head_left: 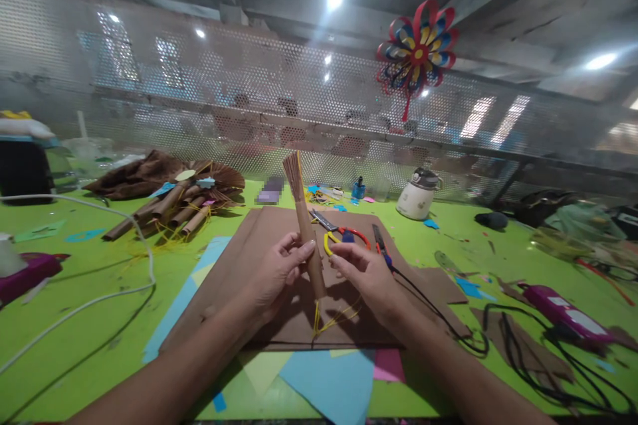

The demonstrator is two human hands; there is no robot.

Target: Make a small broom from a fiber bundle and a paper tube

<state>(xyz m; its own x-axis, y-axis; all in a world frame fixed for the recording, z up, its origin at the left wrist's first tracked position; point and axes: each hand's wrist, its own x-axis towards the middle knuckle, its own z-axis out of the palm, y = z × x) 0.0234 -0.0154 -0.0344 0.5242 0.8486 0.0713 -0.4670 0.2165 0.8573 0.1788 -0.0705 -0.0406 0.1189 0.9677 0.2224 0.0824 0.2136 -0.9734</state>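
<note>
My left hand (286,265) grips a folded brown paper fan (310,259) round its rolled handle, thumb in front. The fan stands nearly upright and leans a little left, its pleated end on top. Yellow string (319,327) hangs from the handle's lower end and trails right. Beside the handle is my right hand (366,275), its thumb and fingers drawn together; whatever they pinch is hidden. Scissors (325,220) with red and yellow handles lie just beyond it. Under both hands is a brown board (224,305).
Several brown paper fans (184,202) with yellow strings are heaped at left. A black-corded tool (381,242) lies right of the scissors. A white jug (417,196) stands behind. Purple devices (565,312) sit at both sides; a white cable (149,259) crosses the left.
</note>
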